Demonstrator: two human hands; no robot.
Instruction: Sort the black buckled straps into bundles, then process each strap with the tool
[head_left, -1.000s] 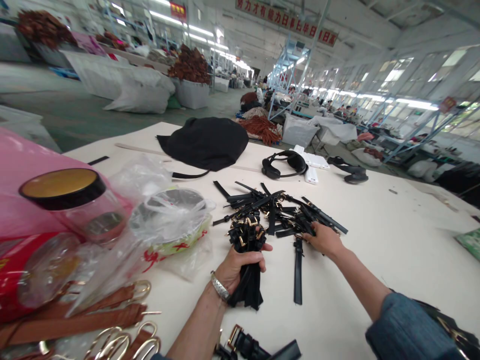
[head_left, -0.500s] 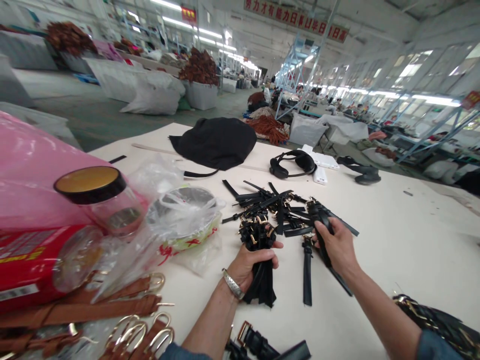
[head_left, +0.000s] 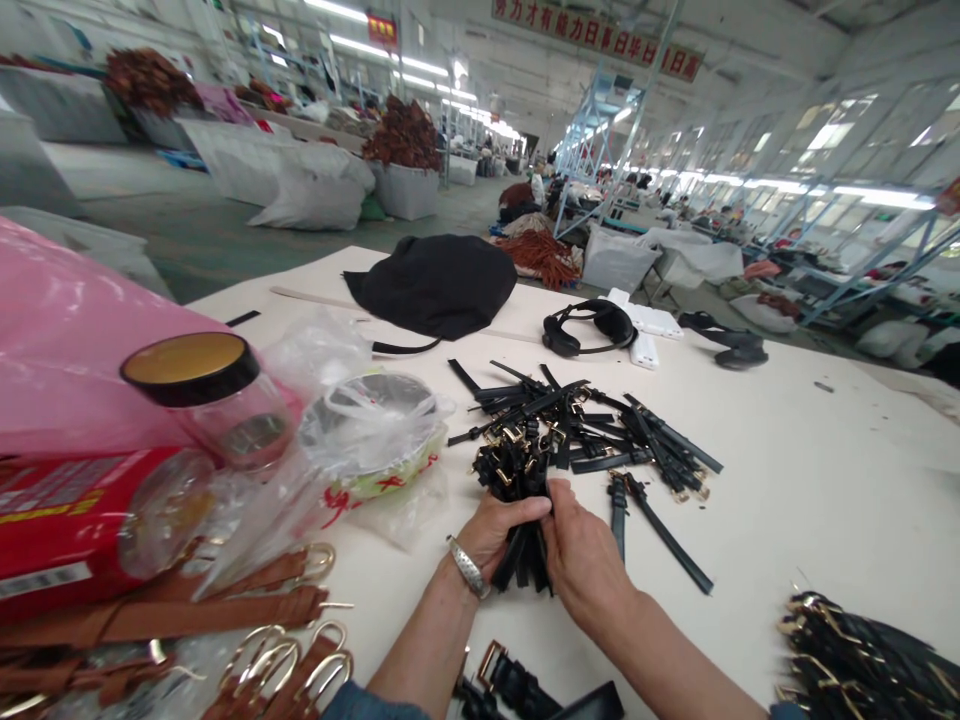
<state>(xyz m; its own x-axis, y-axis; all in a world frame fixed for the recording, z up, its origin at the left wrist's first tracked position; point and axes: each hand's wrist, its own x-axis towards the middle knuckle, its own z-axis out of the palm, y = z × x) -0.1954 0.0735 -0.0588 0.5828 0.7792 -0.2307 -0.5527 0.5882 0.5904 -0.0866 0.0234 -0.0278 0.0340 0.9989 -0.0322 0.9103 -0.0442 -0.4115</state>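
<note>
Left hand (head_left: pixel 495 535) and right hand (head_left: pixel 589 560) meet at a bundle of black straps (head_left: pixel 513 465)

In the head view, the person's left hand is wrapped around the bundle, buckles above the fist and strap ends hanging below it. The right hand presses its fingers, drawn close together, against the bundle's right side; whether it grips a strap of its own cannot be told. The bundle is above the bench (head_left: pixel 780 460), in front of a loose pile of buckled black straps (head_left: pixel 600 425). Two separate straps (head_left: pixel 670 537) lie just beyond the right hand. A bagged bowl (head_left: pixel 375 440) stands left of the bundle, brown straps (head_left: pixel 225 619) lie nearer at left, and another heap of black straps (head_left: pixel 855 650) lies at lower right.
</note>
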